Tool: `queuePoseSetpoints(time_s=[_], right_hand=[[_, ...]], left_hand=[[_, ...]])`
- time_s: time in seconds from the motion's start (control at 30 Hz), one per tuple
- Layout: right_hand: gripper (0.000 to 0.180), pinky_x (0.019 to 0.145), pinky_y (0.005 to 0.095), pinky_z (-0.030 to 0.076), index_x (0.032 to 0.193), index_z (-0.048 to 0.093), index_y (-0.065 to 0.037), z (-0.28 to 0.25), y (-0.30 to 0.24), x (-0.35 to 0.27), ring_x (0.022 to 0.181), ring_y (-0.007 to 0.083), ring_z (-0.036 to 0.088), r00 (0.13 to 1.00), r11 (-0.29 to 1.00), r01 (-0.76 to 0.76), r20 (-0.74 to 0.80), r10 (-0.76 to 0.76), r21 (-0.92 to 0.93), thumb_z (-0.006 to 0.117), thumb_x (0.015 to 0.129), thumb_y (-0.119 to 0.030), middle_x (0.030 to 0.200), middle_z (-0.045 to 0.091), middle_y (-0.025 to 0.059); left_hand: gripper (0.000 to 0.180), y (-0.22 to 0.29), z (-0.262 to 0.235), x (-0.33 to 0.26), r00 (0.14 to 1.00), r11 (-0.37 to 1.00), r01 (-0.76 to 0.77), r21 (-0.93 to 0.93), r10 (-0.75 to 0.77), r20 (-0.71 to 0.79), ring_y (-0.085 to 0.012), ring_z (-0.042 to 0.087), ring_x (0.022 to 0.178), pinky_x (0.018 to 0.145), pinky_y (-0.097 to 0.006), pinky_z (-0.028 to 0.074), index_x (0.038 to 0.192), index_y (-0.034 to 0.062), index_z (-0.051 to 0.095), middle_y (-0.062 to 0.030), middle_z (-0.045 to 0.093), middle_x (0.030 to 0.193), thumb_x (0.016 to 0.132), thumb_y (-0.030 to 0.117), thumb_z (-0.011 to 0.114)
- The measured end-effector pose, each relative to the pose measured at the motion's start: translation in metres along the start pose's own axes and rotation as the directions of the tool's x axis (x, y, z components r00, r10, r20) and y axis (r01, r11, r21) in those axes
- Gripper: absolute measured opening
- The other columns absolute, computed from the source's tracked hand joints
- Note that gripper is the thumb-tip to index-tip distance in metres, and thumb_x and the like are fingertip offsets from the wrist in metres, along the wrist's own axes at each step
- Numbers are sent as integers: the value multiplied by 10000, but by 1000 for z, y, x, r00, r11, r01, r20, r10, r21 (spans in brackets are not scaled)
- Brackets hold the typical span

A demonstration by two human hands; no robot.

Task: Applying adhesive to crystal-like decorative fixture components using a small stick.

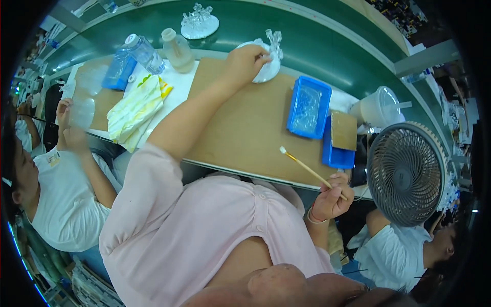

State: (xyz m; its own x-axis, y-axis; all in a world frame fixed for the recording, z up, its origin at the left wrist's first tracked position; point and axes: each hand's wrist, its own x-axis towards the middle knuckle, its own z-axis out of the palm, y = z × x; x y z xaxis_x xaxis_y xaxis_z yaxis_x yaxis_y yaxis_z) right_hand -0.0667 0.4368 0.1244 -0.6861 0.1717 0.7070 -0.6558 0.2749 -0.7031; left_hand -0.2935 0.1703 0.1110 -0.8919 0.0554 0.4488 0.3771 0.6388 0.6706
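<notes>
My right hand (334, 197) holds a thin paintbrush (309, 169) by its wooden handle, the pale bristle tip pointing up and left over the front of the board. My left arm stretches across the table, and my left hand (246, 63) is closed with bent fingers at a white round disc (266, 73). Clear, shiny branching pieces (274, 41) stand on that disc, just past my fingertips. What the fingertips pinch, if anything, is hidden. To the right of the brown board (240, 123) lies a blue tray (308, 107) with clear material inside.
Another disc (204, 29) with clear pieces stands at the back. Bottles (178, 51) and a yellow-white cloth (138, 110) lie left. On the right are a second blue tray (335, 156), a plastic cup (376, 107) and a fan (407, 174). People sit on both sides.
</notes>
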Motion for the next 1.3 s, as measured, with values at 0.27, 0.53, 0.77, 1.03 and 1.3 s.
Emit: queuePoseSetpoints(time_s=[0.27,0.53,0.77,1.03,1.3], right_hand=[[212,801,379,410,879,486,-45,-8,7,4,500,118,425,999,996,-5,-39,1,-86,520,970,-234,559,513,55],[224,783,372,430,960,470,-37,0,12,6,558,142,468,997,995,68,-40,-71,-68,526,972,-253,615,532,77],[225,785,394,439,951,490,-32,-15,11,-10,803,262,525,993,982,0,-113,-22,-190,502,985,-254,701,563,101],[187,803,397,441,934,486,-21,-7,5,-7,708,221,514,994,978,44,-85,-62,-202,479,987,-200,644,565,88],[140,821,394,439,941,503,-40,-8,2,0,568,129,514,993,981,73,-81,-89,-180,507,970,-177,627,591,61]], left_hand=[[553,-58,35,97,928,923,-167,347,266,-262,-326,524,1159,964,-438,416,1243,61,551,-144,528,1300,823,396,684],[316,-140,-70,138,989,785,109,610,-145,9,-351,604,1051,877,-476,474,1139,124,646,-171,634,1126,831,160,589],[271,-23,-87,114,993,808,-56,586,-18,119,-359,640,918,807,-448,506,968,80,700,-179,682,937,770,265,717],[354,54,-107,24,896,813,-298,500,58,441,-371,660,786,712,-449,526,800,13,689,-191,673,783,755,361,736],[482,54,-74,24,724,818,-436,374,72,686,-348,654,792,679,-442,512,820,49,697,-158,675,799,816,527,633]])
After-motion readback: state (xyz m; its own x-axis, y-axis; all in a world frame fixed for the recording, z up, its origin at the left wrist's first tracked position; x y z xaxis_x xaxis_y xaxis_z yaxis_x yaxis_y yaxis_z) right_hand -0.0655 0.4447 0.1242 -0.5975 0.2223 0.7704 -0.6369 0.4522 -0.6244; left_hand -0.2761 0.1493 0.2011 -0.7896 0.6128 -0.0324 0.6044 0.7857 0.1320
